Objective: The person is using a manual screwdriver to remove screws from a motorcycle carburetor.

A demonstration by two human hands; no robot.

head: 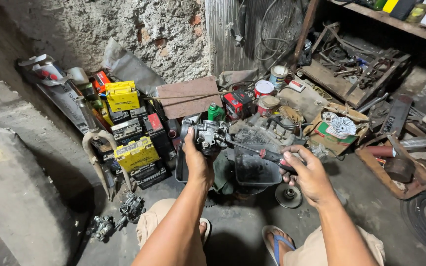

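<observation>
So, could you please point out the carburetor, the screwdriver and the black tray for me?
carburetor (208, 135): head view, on its grey metal body above the left thumb.
screwdriver (272, 156): head view, on its dark handle by the right fingers.
black tray (255, 173): head view, on its inner floor.

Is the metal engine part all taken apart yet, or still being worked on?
Done: nothing shows for sure. In hand: the left hand holds the carburetor up, in one piece, while the right hand puts a screwdriver to it. Left: the dark tray below looks empty.
</observation>
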